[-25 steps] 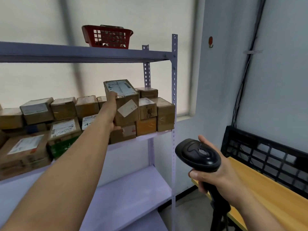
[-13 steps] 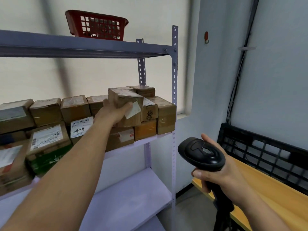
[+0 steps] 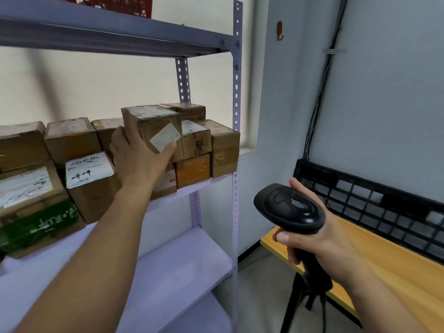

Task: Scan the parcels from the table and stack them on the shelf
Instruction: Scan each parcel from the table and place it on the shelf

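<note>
Stacking step: my left hand [image 3: 139, 152] grips a taped parcel [image 3: 156, 131] by side and front, setting it on the stacked boxes on the shelf [image 3: 211, 182], right end of the row. Right hand [image 3: 310, 234] is wrapped round the scanner [image 3: 288, 209] handle. Next, I judge: seat it flush, release, turn to the table [image 3: 384, 258]. Count: one scanner; about a dozen parcels, the left ones blurred.

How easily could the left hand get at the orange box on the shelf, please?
Probably easily: the left hand rests on a parcel just above-left of the orange box, whose front faces outward unobstructed.
</note>
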Tool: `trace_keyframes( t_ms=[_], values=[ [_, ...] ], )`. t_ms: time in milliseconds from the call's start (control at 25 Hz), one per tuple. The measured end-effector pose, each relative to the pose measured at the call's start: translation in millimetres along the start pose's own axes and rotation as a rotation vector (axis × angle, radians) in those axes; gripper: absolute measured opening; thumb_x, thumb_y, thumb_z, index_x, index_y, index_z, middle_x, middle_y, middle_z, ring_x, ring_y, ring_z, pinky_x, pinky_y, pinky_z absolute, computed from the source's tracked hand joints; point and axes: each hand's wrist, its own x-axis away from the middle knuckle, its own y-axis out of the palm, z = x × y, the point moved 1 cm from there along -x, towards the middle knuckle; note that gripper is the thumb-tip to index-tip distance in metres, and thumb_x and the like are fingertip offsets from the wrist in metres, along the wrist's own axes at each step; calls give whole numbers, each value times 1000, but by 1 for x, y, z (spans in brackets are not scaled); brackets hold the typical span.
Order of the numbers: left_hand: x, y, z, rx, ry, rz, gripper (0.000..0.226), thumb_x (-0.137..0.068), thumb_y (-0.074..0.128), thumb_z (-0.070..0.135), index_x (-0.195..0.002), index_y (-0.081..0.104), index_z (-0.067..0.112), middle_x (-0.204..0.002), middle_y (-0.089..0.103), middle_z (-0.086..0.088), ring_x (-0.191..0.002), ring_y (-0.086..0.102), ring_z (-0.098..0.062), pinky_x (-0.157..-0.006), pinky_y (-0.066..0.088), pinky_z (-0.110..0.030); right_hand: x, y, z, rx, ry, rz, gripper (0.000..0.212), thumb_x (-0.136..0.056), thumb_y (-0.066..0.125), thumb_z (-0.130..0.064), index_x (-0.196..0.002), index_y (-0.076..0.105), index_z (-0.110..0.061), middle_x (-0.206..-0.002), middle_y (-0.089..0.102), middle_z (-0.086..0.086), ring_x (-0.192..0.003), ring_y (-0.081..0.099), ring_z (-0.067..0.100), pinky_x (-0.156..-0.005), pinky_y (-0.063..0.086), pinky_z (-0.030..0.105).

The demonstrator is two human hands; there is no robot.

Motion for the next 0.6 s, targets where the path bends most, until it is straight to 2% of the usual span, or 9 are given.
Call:
trace_keyframes(
  t_ms=[80,160,280,400,600],
  values=[
    [37,2,12,9,58,91,98,-78,70,51,-152,13,23,-155,21,-17,-143,17,-32,-115,20,-49,11,-9,3,22,20,20,108,-61,89,-5,-145,33,-41,-80,71,12,-46,57,28,-44,50,35],
    [83,9,28,65,141,107,87,-80,68,49,-148,27,14,-150,29,-18,-140,25,-33,-113,23,-48,28,-20,7,39,35,33,108,-65,87,-3,-148,29,-40,-78,70,15,-47,57,27,-45,50,35],
    [161,34,54,102,186,-60,76,-78,61,48,-140,41,9,-140,43,-16,-130,38,-34,-104,33,-49,64,-48,12,45,45,66,107,-63,83,-9,-149,29,-39,-70,70,4,-47,57,26,-46,49,32],
    [236,59,89,104,197,-259,66,-80,70,39,-135,48,10,-135,49,-13,-125,44,-34,-101,36,-45,112,-86,13,39,58,104,106,-63,82,-4,-148,29,-39,-71,70,-6,-46,57,24,-45,48,30],
    [343,90,172,135,267,-482,68,-77,74,34,-137,48,14,-139,46,-9,-128,40,-30,-103,32,-44,197,-164,9,95,85,226,107,-65,86,1,-148,29,-37,-98,67,7,-51,62,13,-44,49,27]
  ],
)
